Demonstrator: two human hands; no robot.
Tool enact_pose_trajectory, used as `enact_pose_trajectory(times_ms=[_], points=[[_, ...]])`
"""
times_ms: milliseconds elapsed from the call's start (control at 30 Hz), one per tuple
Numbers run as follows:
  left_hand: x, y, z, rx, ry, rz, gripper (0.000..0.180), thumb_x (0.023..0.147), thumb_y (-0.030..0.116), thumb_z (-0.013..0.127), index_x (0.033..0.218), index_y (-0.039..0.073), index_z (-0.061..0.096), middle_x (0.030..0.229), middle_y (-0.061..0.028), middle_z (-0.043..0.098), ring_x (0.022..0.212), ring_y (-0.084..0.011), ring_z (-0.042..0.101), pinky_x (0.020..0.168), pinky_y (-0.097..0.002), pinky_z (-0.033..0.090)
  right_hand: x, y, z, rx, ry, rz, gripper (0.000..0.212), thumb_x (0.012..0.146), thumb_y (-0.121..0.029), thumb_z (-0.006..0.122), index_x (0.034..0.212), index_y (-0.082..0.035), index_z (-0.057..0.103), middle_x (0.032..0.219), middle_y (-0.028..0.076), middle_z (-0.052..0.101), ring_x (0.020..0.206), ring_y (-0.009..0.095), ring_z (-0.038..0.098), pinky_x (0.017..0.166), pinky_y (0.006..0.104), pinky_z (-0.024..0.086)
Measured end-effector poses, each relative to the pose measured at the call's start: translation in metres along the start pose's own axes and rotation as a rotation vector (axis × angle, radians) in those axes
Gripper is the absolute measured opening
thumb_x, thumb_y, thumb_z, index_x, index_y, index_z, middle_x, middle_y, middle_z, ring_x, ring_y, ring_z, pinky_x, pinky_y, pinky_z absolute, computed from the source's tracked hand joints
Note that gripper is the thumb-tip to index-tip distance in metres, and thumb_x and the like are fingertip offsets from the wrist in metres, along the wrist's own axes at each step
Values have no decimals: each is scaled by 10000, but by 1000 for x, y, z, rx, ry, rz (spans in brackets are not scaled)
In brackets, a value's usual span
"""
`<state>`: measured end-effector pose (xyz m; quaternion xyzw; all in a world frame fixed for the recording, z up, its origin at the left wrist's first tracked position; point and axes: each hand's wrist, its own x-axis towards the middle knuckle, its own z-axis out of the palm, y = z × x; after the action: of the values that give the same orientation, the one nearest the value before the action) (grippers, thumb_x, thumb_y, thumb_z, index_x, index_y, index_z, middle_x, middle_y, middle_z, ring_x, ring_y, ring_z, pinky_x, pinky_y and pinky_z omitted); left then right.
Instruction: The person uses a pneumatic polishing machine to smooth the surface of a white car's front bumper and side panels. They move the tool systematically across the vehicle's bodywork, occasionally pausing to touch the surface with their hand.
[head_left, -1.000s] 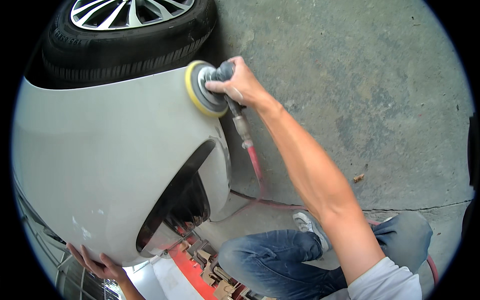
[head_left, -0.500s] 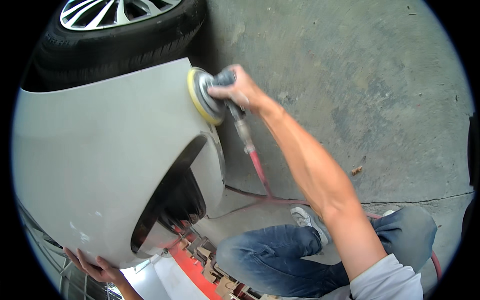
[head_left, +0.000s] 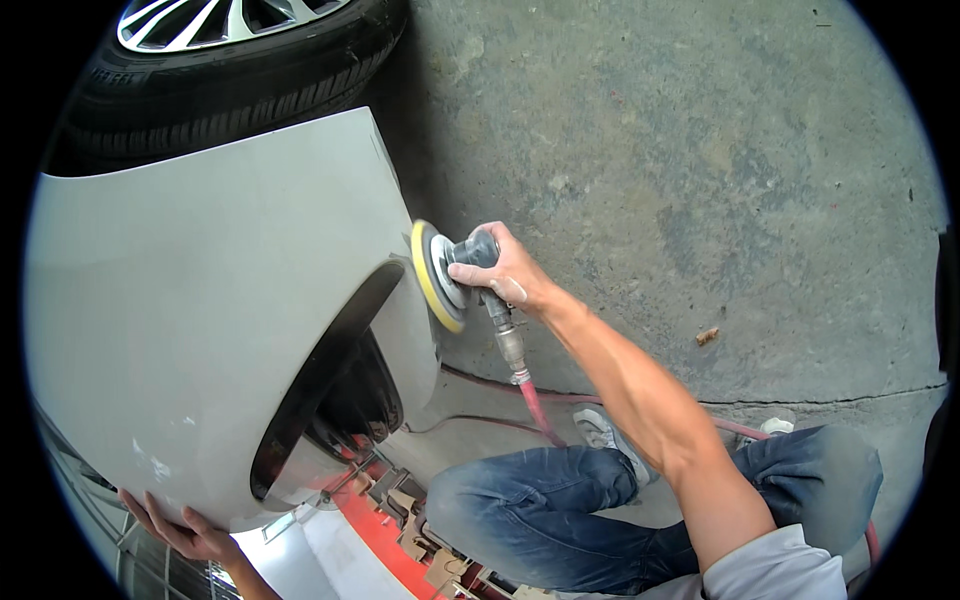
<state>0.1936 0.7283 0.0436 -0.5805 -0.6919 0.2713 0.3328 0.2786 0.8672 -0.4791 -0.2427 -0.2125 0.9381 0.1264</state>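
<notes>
My right hand [head_left: 503, 268] is wrapped round the dark body of an air sander [head_left: 440, 262] with a round, yellow-edged pad. The pad stands on edge against the right side of a light grey car bumper [head_left: 200, 290], beside the tip of its dark curved opening [head_left: 325, 370]. A red air hose [head_left: 540, 410] runs down from the sander's metal fitting. At the lower left, my left hand [head_left: 185, 530] lies with fingers apart on the bumper's near edge, below some whitish marks on the surface.
A car tyre [head_left: 240, 90] with a silver wheel lies beyond the bumper. Concrete floor [head_left: 680, 150] with a crack stretches to the right. My bent legs in jeans [head_left: 540, 510] are close by, next to a red part with brown pieces [head_left: 410, 520]. The hose trails past my shoe.
My right hand has brought the sander down and slightly right, from the bumper's upper corner to its side near the dark opening. My left hand has barely shifted.
</notes>
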Motion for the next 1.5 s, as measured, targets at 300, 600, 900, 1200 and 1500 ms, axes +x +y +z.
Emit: enact_pose_trajectory(times_ms=[300,600,900,1200,1500], points=[[1,1,0,16,-15,2,489,1042,411,481,1416,99,518,1597,-160,346,1487,-380,301,1213,-562,250,61,-77,6,-433,320,-263,850,708,-357,885,1314,28,430,1229,266,562,1144,364,597,1000,423,480],[-2,0,-1,22,-22,-29,514,1036,455,482,1432,129,512,1594,-145,353,1483,-376,308,1208,-565,269,84,-139,38,-513,407,-424,827,685,-353,892,1313,-64,437,1250,226,526,1116,413,618,986,465,512],[-3,4,-3,-57,-11,-27,493,1038,403,503,1422,94,519,1597,-178,339,1487,-396,294,1201,-557,278,52,-99,33,-437,319,-444,797,679,-318,890,1298,-74,451,1181,195,527,1060,354,608,944,442,506],[4,4,14,-117,37,-1,488,1007,401,543,1390,98,531,1601,-193,326,1492,-410,277,1212,-574,224,69,-101,27,-498,473,-381,788,698,-330,875,1300,-44,455,1233,240,547,1136,395,576,976,460,487],[-2,9,6,-130,21,-45,488,985,387,557,1391,117,536,1596,-203,332,1494,-419,274,1219,-588,196,51,-139,49,-556,388,-429,773,722,-308,866,1307,-9,461,1220,225,546,1103,379,590,982,445,487]])
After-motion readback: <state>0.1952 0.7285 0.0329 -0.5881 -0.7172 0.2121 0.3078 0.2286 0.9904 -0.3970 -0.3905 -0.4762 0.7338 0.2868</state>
